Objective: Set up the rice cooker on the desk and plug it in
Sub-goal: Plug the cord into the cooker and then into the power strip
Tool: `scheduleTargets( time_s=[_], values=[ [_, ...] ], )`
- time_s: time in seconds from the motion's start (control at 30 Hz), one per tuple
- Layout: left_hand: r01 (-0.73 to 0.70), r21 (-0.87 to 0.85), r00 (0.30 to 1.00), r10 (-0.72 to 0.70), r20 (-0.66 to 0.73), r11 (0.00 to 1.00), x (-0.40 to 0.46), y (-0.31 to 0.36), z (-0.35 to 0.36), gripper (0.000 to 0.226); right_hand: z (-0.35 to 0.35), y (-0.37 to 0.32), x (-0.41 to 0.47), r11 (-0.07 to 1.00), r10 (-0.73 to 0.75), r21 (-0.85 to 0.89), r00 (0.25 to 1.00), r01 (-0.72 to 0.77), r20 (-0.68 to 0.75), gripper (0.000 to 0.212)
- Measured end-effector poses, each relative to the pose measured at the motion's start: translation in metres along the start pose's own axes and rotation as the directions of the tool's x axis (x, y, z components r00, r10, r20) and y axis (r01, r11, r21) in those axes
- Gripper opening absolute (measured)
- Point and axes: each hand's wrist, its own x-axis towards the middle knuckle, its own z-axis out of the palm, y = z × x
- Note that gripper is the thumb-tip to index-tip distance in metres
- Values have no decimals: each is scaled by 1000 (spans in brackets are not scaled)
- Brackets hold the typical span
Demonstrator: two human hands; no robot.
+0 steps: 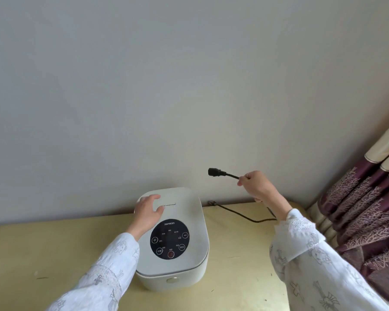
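Rice cooker point(173, 239) under left hand point(147, 212); right hand point(257, 186) grips cord point(225, 173).

Plain grey wall point(189, 86); patterned purple curtain point(368, 209), perhaps velvet, at right.

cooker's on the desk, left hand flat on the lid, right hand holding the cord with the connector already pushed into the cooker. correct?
Not quite. In the head view the connector is in the air, above and right of the rice cooker, not plugged in. The right hand pinches the cord just behind it. The rest holds: cooker on the desk, left hand on the lid.
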Motion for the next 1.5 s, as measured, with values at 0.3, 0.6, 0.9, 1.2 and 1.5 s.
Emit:
scheduleTargets(
  time_s=[0.3,0.6,0.9,1.2,1.5],
  values=[
    [108,338,967,-178,183,935,-4,-17,27,55,-12,7,-16,969,130,-230,974,-86,185,23],
    [-49,338,998,33,52,940,-33,-44,40,50,98,61,-10,703,276,629,943,-331,188,27],
    [-73,406,997,80,-2,911,-36,-53,51,50,157,59,-2,727,114,625,947,-285,299,22],
    [59,131,995,-70,78,990,-41,-126,-4,47,164,23,-29,758,-141,630,901,-168,410,18],
    [318,-317,944,-266,196,894,-37,-144,-41,49,196,-9,-18,741,39,606,920,-289,391,24]
  ],
)
